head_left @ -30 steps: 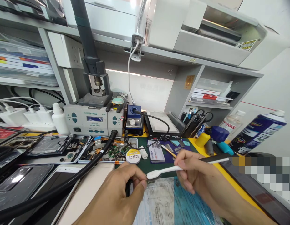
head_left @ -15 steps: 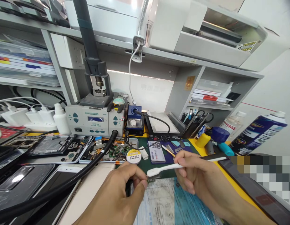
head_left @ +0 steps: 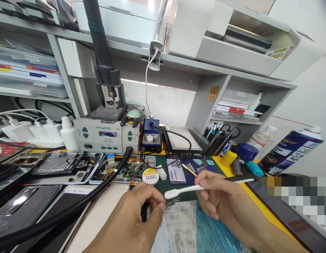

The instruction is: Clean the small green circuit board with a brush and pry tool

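Left hand [head_left: 136, 218] pinching small component [head_left: 170, 202] steady; right hand [head_left: 218, 198] gripping white brush [head_left: 178, 191], head angled just above component.

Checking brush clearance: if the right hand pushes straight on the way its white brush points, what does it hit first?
Likely the small component pinched in the left hand. The right hand aims the white brush leftward, its head just above that part and close to the left fingertips. Depth is unclear, so contact can't be confirmed.

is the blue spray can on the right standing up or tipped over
Tipped: the blue spray can slants, with its white cap up to the right. What it leans on is hidden.
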Demonstrator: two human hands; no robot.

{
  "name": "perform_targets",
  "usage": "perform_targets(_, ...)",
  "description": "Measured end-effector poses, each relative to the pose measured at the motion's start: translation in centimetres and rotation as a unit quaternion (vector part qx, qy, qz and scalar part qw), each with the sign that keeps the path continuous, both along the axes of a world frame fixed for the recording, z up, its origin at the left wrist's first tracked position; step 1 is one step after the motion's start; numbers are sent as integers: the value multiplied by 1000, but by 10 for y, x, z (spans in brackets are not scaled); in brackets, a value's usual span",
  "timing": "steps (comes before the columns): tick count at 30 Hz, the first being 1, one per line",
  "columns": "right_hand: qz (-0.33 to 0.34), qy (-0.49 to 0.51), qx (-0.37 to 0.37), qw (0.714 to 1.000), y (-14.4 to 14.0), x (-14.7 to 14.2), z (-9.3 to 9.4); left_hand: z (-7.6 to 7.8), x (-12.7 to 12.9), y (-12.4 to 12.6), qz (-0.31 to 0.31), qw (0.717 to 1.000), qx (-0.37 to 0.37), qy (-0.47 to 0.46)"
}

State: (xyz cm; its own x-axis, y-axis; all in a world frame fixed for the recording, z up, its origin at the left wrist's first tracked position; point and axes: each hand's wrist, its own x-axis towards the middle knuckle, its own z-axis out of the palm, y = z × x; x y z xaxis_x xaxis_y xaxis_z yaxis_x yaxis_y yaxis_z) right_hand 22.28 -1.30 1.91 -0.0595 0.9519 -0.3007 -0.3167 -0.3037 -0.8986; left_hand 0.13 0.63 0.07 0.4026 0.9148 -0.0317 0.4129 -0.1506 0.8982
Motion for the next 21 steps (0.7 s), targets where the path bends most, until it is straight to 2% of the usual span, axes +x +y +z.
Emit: perform_targets(21, -11, -8, 9, 1000, 0, 2, -2, 3, -1, -2, 16, 1000, 21, -6)
